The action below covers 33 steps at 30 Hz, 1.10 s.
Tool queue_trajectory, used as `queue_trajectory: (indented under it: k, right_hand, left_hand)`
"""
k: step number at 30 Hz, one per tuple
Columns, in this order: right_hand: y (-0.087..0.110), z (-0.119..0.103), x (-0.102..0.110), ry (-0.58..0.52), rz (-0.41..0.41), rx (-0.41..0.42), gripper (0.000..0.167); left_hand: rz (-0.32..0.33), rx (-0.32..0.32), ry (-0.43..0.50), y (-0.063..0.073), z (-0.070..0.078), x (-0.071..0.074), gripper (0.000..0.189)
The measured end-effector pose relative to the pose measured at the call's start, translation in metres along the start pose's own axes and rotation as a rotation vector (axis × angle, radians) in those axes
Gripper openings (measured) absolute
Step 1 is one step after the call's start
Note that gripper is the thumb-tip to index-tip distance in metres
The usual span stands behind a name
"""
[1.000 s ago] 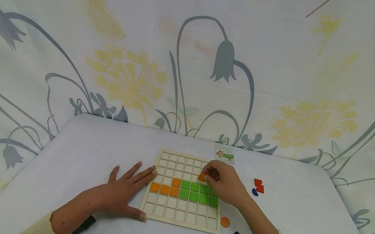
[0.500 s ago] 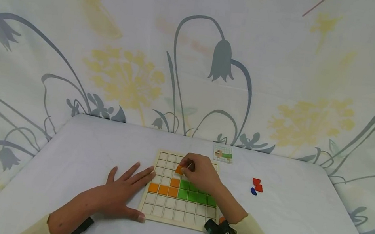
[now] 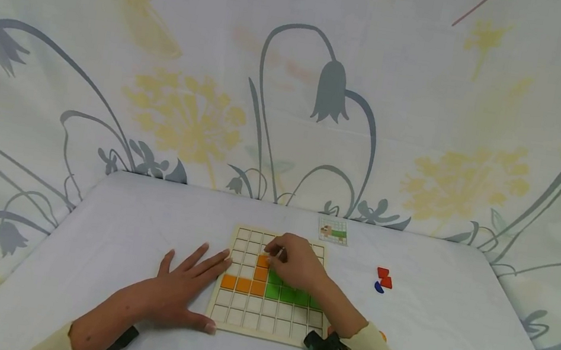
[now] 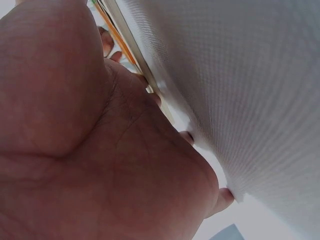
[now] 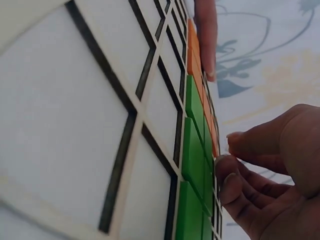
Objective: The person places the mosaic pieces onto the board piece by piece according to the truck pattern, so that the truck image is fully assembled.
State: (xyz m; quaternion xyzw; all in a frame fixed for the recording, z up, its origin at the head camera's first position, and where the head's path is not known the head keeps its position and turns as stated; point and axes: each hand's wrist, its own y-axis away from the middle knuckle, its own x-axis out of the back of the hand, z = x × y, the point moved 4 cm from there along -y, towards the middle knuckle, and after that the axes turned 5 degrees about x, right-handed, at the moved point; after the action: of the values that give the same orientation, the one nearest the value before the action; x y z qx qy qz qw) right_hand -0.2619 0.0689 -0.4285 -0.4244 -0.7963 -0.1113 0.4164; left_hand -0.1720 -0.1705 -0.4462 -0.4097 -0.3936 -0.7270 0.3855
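A pale wooden grid board [image 3: 263, 334] lies on the white table, bearing orange tiles [image 3: 243, 284] and green tiles [image 3: 272, 291]. My left hand [image 3: 177, 295] rests spread at its left edge, fingertips on the rim. In the left wrist view the left palm [image 4: 125, 165] fills much of the picture. With curled fingers my right hand [image 3: 297, 264] pinches an orange square tile [image 3: 263, 260], low over the grid just beyond the orange column. The right wrist view shows thumb and index fingertips [image 5: 235, 142] close together at the tiles; part of the green rows is hidden under this hand.
A picture card [image 3: 333, 231] with a grid lies behind the board. Two red pieces [image 3: 386, 282] and a blue half-round piece [image 3: 379, 287] are to the right. A partly covered orange piece [image 3: 383, 336] shows beside the right sleeve. A patterned cloth [image 3: 289, 110] hangs behind.
My right hand has carried the orange tile leftward across the board and down to the column above the orange tiles. The left hand has stayed in place.
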Motion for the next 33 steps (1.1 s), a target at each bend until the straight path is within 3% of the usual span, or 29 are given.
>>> queue_trajectory:
  k: [10,17,24,29,33]
  right_hand:
    - [0.030,0.007,0.022,0.030,0.049,-0.001,0.005]
    - [0.057,0.029,0.048,0.062,0.104,-0.064,0.011]
    - [0.086,0.054,0.086,0.143,0.215,-0.106,0.015]
    - [0.102,0.077,0.111,0.221,0.253,-0.179,0.013]
    - [0.112,0.099,0.127,0.221,0.238,-0.276,0.014]
  left_hand:
    - [-0.020,0.018,0.029,0.003,0.000,-0.002,0.121]
    - [-0.012,0.001,0.041,0.005,0.001,-0.002,0.121]
    - [-0.011,0.007,0.042,0.002,0.001,-0.002,0.120]
    - [-0.013,0.016,0.034,0.001,0.001,-0.001,0.121]
    - [-0.008,0.015,0.030,0.000,0.001,-0.001,0.121]
